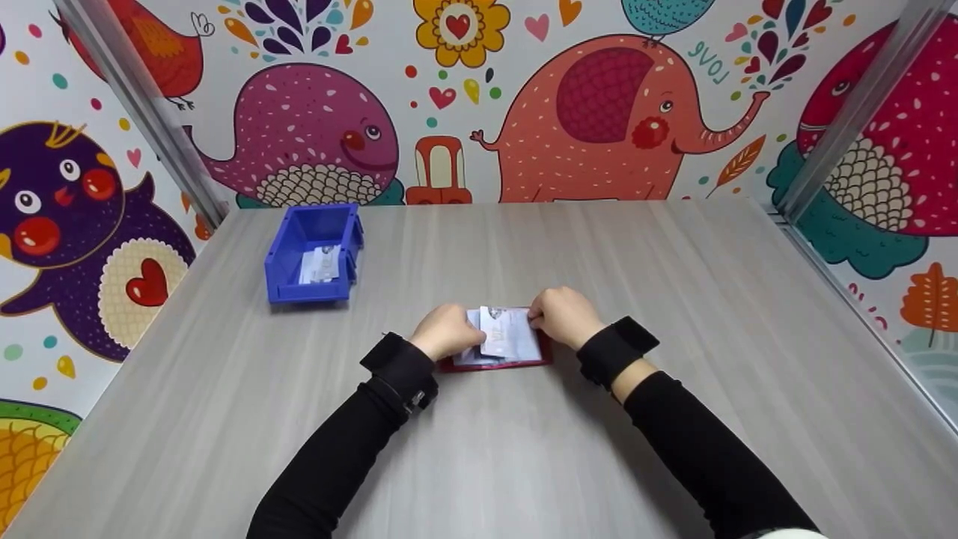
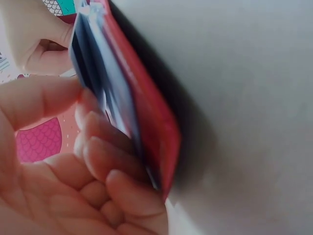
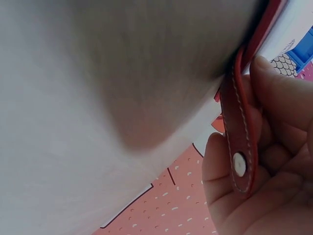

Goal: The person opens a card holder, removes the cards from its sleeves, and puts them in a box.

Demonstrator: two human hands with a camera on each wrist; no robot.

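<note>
A red card holder (image 1: 550, 352) lies spread on the table in front of me, pale sleeves or cards inside it. My left hand (image 1: 447, 331) pinches the left edge of a white printed card (image 1: 509, 335) on top of the holder, thumb against index finger. Its other fingers curl beside the red cover (image 2: 161, 132) in the left wrist view. At the right edge, my right hand (image 1: 565, 316) grips the holder between thumb and fingers. A stitched red strap (image 3: 239, 122) with a metal snap hangs over those fingers. How far the card sits inside a sleeve is hard to tell.
Back left on the table stands a blue plastic bin (image 1: 308, 293) with several white cards (image 1: 325, 263) in it. Printed cartoon panels (image 1: 599, 112) wall the back and both sides, with metal posts (image 1: 142, 105) at the corners. Both wrists wear black straps (image 1: 615, 350).
</note>
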